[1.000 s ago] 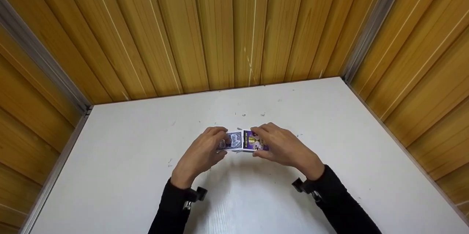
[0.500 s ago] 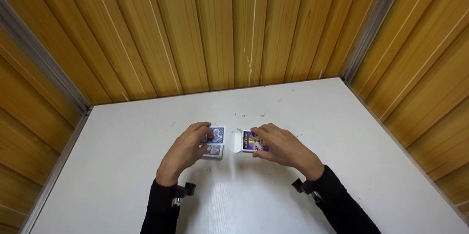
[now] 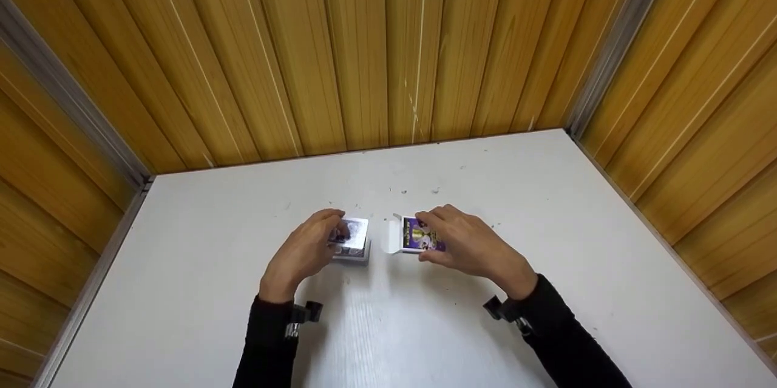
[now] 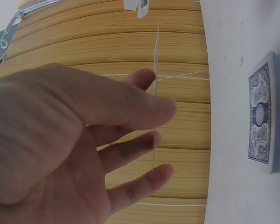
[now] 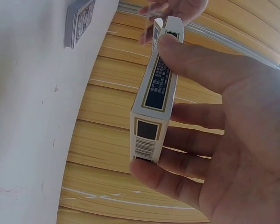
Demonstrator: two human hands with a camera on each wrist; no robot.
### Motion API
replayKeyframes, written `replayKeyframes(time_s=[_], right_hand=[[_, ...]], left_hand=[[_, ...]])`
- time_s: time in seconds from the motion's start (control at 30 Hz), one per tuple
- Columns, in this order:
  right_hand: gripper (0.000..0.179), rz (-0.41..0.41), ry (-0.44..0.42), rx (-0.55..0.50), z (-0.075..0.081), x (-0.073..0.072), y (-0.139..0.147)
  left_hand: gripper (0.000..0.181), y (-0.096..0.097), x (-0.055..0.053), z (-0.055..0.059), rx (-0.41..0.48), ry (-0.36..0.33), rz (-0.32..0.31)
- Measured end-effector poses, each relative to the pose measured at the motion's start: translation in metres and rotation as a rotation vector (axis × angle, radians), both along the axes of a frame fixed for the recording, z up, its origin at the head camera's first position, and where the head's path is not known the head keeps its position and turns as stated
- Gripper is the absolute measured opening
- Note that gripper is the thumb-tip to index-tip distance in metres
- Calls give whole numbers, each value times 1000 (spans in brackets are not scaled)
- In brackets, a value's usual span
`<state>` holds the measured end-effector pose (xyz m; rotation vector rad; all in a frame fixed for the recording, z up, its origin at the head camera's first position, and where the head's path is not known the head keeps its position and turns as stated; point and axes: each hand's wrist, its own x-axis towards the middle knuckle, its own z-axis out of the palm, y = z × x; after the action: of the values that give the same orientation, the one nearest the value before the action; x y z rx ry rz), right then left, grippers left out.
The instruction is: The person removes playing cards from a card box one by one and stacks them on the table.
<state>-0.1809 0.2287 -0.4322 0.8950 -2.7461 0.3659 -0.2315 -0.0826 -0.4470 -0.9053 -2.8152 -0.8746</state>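
Note:
My left hand [image 3: 300, 251] pinches a playing card [image 3: 358, 231] between thumb and fingers. Seen edge-on in the left wrist view, the card [image 4: 156, 53] is a thin line held off the table. Below it, a deck of playing cards [image 4: 260, 112] with blue patterned backs lies squared on the table; in the head view the held card overlaps it. To the right, my right hand [image 3: 470, 242] grips a white card box [image 5: 154, 88] by its long edges. The box shows a purple front with a gold cup, and its flap stands open toward the deck.
The white tabletop [image 3: 200, 254] carries small scuffs and specks near the middle. Wood-patterned walls [image 3: 364, 48] rise behind it and on both sides, with grey metal strips in the corners. Black devices [image 3: 303, 315] are strapped to both wrists.
My left hand has moved left from the box's mouth to over the deck, taking the card with it, and the card has since tilted. The right hand and box have stayed in place.

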Motion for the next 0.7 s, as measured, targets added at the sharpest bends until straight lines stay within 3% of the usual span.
replayKeyframes(time_s=[0.27, 0.5, 0.7], right_hand=[[71, -5, -17, 3, 1, 0, -1], [71, -2, -21, -6, 1, 0, -1], [72, -10, -9, 20, -1, 1, -2]], left_hand=[[35, -2, -10, -14, -21, 0, 7], [36, 0, -17, -29, -8, -95, 26], [44, 2, -21, -42, 24, -131, 5]])
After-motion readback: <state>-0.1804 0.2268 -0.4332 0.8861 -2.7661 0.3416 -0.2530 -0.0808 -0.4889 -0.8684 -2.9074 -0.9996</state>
